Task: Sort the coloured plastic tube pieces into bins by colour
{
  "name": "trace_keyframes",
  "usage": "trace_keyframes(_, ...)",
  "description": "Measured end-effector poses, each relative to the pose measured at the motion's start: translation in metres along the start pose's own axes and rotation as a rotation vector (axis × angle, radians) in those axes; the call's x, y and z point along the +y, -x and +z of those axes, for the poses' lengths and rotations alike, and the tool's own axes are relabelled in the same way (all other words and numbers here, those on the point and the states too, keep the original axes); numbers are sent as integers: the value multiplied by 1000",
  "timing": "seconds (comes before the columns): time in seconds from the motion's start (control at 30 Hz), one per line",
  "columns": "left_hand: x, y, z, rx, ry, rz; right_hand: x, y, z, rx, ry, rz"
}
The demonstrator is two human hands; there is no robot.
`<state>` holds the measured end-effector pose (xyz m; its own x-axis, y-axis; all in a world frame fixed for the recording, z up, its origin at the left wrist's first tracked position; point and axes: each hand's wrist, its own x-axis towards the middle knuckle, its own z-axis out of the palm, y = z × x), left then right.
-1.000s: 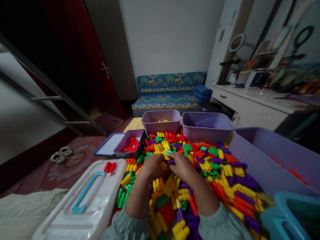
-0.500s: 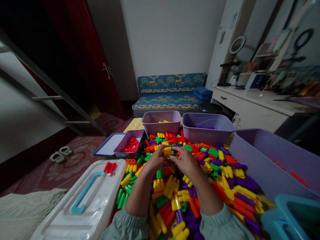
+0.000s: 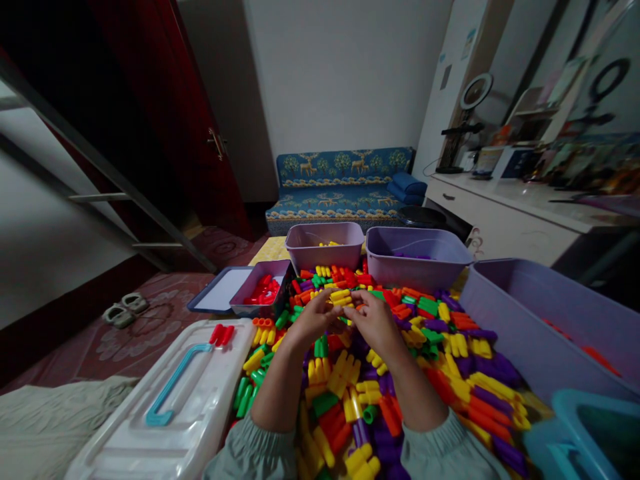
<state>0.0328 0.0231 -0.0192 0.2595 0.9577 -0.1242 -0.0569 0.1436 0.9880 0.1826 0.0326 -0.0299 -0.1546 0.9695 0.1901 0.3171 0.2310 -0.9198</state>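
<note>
Over the middle of the heap, my left hand (image 3: 315,321) and my right hand (image 3: 374,321) face each other, their fingertips closed on a yellow plastic building block (image 3: 341,297) made of joined tubes. The left fingers grip its left end, and the right thumb and fingers pinch its right side. Parts of the block are hidden behind the fingers. Below and around both hands spread many loose tube-shaped blocks (image 3: 344,373) in yellow, red, orange, green and purple.
Behind the heap stand a purple bin (image 3: 325,257) with yellow blocks and another purple bin (image 3: 415,270) with purple ones. A larger bin (image 3: 530,333) is at right. Left are a small box (image 3: 257,308) of red pieces and a white lid (image 3: 200,373) with a blue handle.
The yellow block has turned a little between my fingers and shows more now. My right fingertips have shifted slightly to the right. The heap and bins look the same.
</note>
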Motion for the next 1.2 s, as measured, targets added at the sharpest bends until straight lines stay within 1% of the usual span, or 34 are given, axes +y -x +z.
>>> trace_keyframes(0.07,1,1,0,-12,0,9,1,-1,0,11,-64,-1)
trace_keyframes(0.13,2,1,1,-6,-1,12,1,-2,0,27,-81,-13)
trace_keyframes(0.2,1,0,1,4,-5,15,-1,-2,-1,45,-77,-29)
trace_keyframes(0.3,-3,-3,1,-12,-13,40,-5,-1,-2,62,-68,-35)
trace_keyframes(0.43,-8,-5,0,-17,-21,83,-4,-1,-2,57,-42,-37)
trace_keyframes(0.57,-9,-6,-1,-7,-38,74,-2,-1,-1,63,-19,-37)
trace_keyframes(0.77,-8,-8,-7,88,-218,100,-1,-1,1,70,18,-37)
trace_keyframes(0.87,-7,-6,-9,101,-316,129,0,-1,1,86,32,-28)
trace_keyframes(1.0,-2,-3,-9,94,-356,142,2,-2,-1,87,-19,-45)
trace_keyframes(1.1,3,-2,-6,107,-305,110,2,-3,0,106,-80,-44)
trace_keyframes(1.2,7,-2,-4,185,-127,102,-2,0,4,103,-170,0)
